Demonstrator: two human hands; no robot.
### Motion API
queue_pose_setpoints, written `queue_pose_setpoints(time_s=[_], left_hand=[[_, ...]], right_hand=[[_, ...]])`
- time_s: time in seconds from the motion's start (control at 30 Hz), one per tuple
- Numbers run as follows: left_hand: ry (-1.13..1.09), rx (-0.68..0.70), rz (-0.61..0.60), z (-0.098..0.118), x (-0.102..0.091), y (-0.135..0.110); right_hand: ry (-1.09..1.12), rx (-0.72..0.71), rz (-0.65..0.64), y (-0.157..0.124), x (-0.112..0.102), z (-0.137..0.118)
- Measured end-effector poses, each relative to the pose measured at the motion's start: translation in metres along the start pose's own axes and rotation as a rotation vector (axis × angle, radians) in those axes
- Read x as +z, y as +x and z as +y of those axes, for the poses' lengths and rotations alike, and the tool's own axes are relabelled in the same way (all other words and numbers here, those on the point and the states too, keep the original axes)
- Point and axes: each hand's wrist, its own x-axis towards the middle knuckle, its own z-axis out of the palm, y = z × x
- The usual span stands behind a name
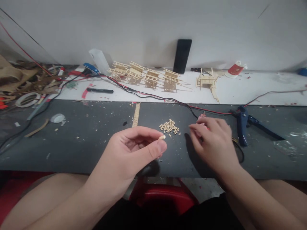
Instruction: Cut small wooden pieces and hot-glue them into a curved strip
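Note:
My left hand (134,153) is closed in a pinch, with a short pale wooden stick piece (162,137) between thumb and index finger. A loose pile of tiny wooden pieces (169,126) lies on the dark tabletop just beyond its fingertips. To the right of that pile, my right hand (213,140) is above the table with curled fingers, slightly blurred. Something pink and red (203,119) shows at its fingers; what they hold is hidden.
Several small wooden cart models (151,76) stand on the white strip at the back, with another wooden model (208,81) farther right. A blue glue gun (242,124) lies right. Cables (153,95) cross the table. A black phone (182,56) leans on the wall.

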Motion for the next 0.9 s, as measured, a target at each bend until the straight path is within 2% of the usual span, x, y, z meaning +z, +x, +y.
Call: queue_pose_setpoints(time_s=[0.07,0.17,0.43,0.6,0.77,0.83,0.9], left_hand=[[-0.001,-0.017,-0.008,-0.001,0.003,0.0],[-0.05,-0.031,-0.052,-0.002,0.005,0.001],[-0.097,-0.029,-0.07,-0.006,0.004,-0.003],[0.151,0.078,-0.066,-0.002,0.007,-0.007],[0.501,0.293,-0.016,-0.005,0.016,-0.011],[0.604,0.374,-0.024,-0.008,0.021,-0.011],[0.671,0.449,-0.05,-0.011,0.025,-0.011]], right_hand=[[0.01,-0.119,-0.034,0.002,0.005,-0.012],[0.004,-0.196,-0.083,0.002,0.013,-0.019],[0.137,-0.18,-0.114,0.003,0.017,-0.017],[0.422,-0.1,-0.081,0.002,-0.008,-0.023],[0.715,0.058,-0.085,-0.013,-0.048,-0.033],[0.836,0.121,-0.111,-0.018,-0.058,-0.036],[0.891,0.124,-0.124,-0.021,-0.064,-0.038]])
